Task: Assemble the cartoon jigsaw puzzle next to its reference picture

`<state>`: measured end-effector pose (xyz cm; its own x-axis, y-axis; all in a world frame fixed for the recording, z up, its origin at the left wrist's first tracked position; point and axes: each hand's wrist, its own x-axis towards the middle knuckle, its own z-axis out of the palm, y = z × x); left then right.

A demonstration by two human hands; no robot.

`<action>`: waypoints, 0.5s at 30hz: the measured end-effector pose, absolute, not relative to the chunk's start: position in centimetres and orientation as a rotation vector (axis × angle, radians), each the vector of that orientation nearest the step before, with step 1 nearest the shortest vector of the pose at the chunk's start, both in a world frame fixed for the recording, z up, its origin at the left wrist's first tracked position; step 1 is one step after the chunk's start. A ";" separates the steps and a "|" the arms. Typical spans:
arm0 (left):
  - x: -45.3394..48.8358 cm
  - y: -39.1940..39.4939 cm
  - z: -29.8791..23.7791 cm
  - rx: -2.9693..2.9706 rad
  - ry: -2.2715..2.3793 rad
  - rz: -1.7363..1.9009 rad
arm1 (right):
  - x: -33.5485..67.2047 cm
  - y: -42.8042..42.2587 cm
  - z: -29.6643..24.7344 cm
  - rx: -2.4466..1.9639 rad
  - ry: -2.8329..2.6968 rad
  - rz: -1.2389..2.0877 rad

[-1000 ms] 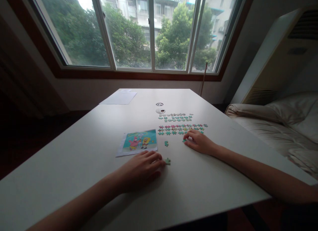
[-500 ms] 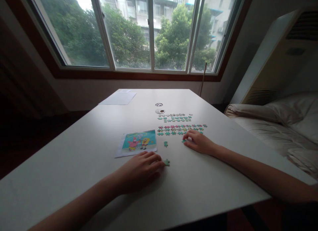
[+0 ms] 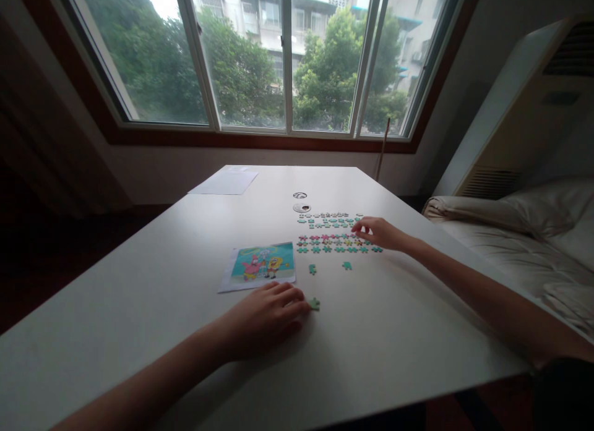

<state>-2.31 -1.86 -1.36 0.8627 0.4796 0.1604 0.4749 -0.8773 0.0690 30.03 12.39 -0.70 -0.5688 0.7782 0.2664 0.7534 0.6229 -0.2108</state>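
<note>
My left hand (image 3: pixel 269 313) lies low on the table, its fingertips closed at the left edge of a green jigsaw piece (image 3: pixel 315 304); the thumb is hidden. My right hand (image 3: pixel 383 233) hovers at the right end of the rows of jigsaw pieces (image 3: pixel 327 249), fingers bent and a little apart, with nothing visible in them. Between the hands and the rows lie two loose teal pieces, a left jigsaw piece (image 3: pixel 312 269) and a right jigsaw piece (image 3: pixel 347 266). Left of them is a printed cartoon picture (image 3: pixel 263 264) with a pink starfish and a yellow sponge figure.
The white table (image 3: pixel 153 295) runs towards the window (image 3: pixel 250 66). Two round fittings (image 3: pixel 301 208) sit in its top beyond the pieces, and white papers (image 3: pixel 223 182) lie at the far left. To the right stands a sofa (image 3: pixel 496 233) with a pale cover.
My right hand has let go of a teal jigsaw piece, left on the table, and moved away to the rows' right end. My left hand stays by the green piece.
</note>
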 end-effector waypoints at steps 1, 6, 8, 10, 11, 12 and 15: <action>-2.3 -1.8 -1.4 3.006 0.768 0.271 | 30.7 13.8 -0.6 -1.330 -2.518 0.043; -2.4 -1.8 -1.4 2.996 0.776 0.268 | 33.6 19.5 -1.5 -1.561 -2.448 -0.050; -2.4 -1.8 -1.4 2.996 0.779 0.267 | 34.0 20.9 -2.1 -1.644 -2.424 -0.065; -2.4 -1.8 -1.3 2.993 0.773 0.269 | 34.1 22.0 -2.7 -1.721 -2.399 -0.073; -2.4 -1.8 -1.3 2.993 0.768 0.279 | 34.0 22.4 -3.0 -1.753 -2.388 -0.073; -2.5 -1.8 -1.2 2.993 0.762 0.289 | 33.9 22.7 -3.2 -1.781 -2.378 -0.072; -2.5 -1.8 -1.2 2.998 0.759 0.313 | 33.5 23.4 -3.6 -1.839 -2.358 -0.060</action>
